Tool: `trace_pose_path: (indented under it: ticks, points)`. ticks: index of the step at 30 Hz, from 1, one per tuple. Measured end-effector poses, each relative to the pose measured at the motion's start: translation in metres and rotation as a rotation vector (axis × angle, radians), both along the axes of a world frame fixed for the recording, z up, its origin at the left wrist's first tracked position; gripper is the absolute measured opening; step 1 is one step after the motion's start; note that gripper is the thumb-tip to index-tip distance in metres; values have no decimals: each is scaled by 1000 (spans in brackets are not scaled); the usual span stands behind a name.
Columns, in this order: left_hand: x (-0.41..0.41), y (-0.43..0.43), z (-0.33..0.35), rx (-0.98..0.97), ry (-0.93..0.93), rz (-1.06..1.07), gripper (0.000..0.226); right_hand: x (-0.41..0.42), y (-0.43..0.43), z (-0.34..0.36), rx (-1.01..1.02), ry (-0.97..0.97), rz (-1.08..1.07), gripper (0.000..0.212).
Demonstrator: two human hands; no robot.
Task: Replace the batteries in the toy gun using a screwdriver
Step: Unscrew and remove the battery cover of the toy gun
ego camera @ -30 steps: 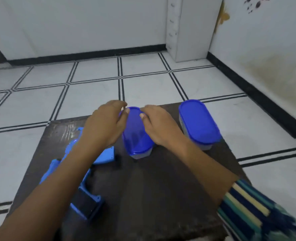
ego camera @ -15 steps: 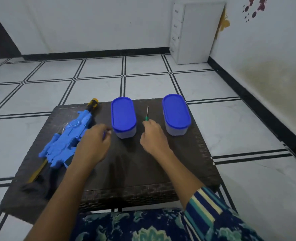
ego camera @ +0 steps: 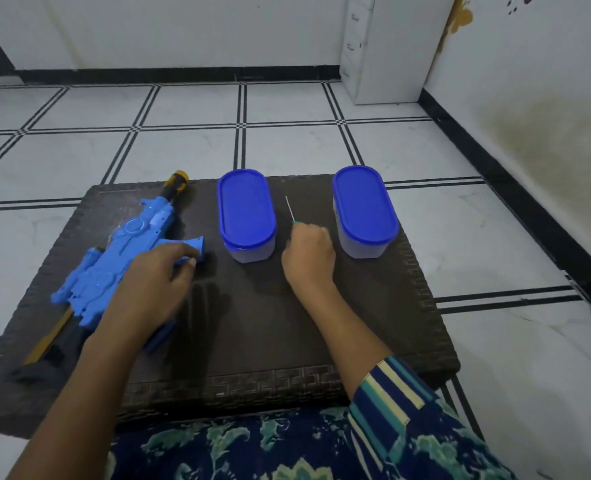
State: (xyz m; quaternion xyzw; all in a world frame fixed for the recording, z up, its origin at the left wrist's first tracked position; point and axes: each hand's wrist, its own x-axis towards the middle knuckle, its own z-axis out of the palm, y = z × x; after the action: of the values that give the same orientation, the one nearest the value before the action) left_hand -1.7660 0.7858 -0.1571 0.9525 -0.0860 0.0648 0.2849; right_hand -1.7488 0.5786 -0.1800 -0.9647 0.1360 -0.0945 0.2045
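On the left of the dark tabletop (ego camera: 252, 323), a blue toy gun (ego camera: 127, 244) lying flat on its side, yellow-tipped muzzle pointing away, stock toward the near edge. Laid side-up most likely to bring the battery cover and its screw within reach, though no cover or screw distinguishable here. Over its near half, the left hand (ego camera: 152, 282), fingers (ego camera: 179, 251) and thumb curled narrow round the short blue part jutting toward the middle: a hold for steadying or turning the gun, by the look of it. Next along, a first box (ego camera: 246, 213) with a blue lid pressed on, standing apart from the gun. Just beside it, the right hand (ego camera: 309, 252), closed in a fist round the green handle of a thin screwdriver (ego camera: 290, 211), bare shaft pointing away, low between the two boxes; tool in hand ahead of the unscrewing, not yet at the gun. Farthest right, a second box (ego camera: 363, 209), same shape, lid also on. Walls of both cloudy, contents impossible to tell; possibly old and new batteries kept apart, none in sight
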Motion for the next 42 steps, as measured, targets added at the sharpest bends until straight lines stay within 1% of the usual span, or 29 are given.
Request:
trace_pose_path:
  ticks: [3,5,8,10,11,13,15,16,18,19,20,22,26,28,32,36,42]
  points:
    - [-7,7,-1,19,-12,-11,20,-3,-2,8,52,41,-72,7]
    - [-13,14,-3,19,-15,-10,20,-8,-2,10,106,2,-127,10]
    - [-21,26,-3,-16,-6,-6,18,-22,-1,19,233,-166,-224,6]
    - [-26,38,-2,-14,30,-47,24,-33,4,32,338,-303,-233,6]
    - [-29,43,-1,0,64,-86,34,-38,10,39,420,-376,-219,6]
    - [-36,57,-1,42,133,-140,60,-46,28,53,636,-503,-159,10]
    - [-43,72,-4,97,172,-153,82,-48,50,60,897,-520,-81,16]
    - [-47,81,-8,114,172,-154,88,-47,62,60,1039,-489,-47,19]
    - [-54,92,-18,120,119,-169,90,-46,79,58,1275,-431,6,20]
    - [-56,98,-22,106,88,-160,90,-46,89,55,1355,-405,38,19]
    - [-57,103,-26,93,62,-149,90,-46,98,53,1393,-382,71,19]
    - [-55,108,-31,97,46,-155,91,-47,112,48,1356,-361,137,19]
    - [-49,111,-34,131,4,-185,89,-46,127,45,1197,-366,277,19]
    - [-46,111,-35,127,-1,-198,85,-48,128,45,1116,-367,324,20]
    - [-37,117,-36,18,69,-225,67,-53,127,44,1058,-364,371,22]
    - [-33,113,-37,-24,67,-174,38,-57,127,46,1000,-388,424,23]
    - [-31,107,-32,-10,128,-150,39,-61,129,44,932,-393,472,25]
